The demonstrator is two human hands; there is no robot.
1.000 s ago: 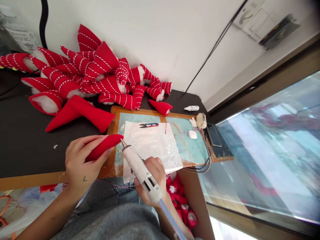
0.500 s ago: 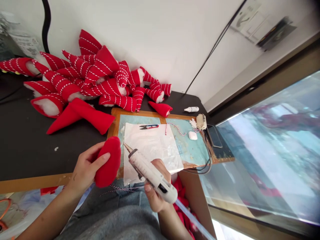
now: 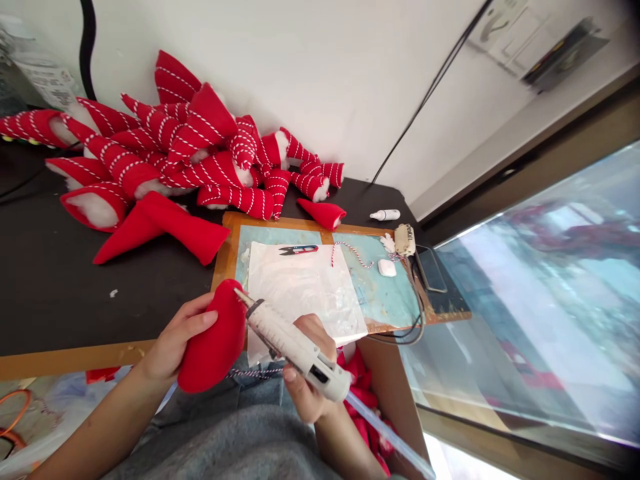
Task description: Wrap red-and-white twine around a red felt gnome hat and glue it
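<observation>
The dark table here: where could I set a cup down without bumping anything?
The widest bare patch is the black tabletop left of the board, between the plain red felt cone and the left hand. A narrower one lies behind the board, beside the white bottle. The striped hats crowd the far left.

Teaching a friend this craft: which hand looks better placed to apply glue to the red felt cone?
Probably the right hand: it grips the hot glue gun, nozzle tip at the red felt cone, while the left hand is busy cradling that cone.
</observation>
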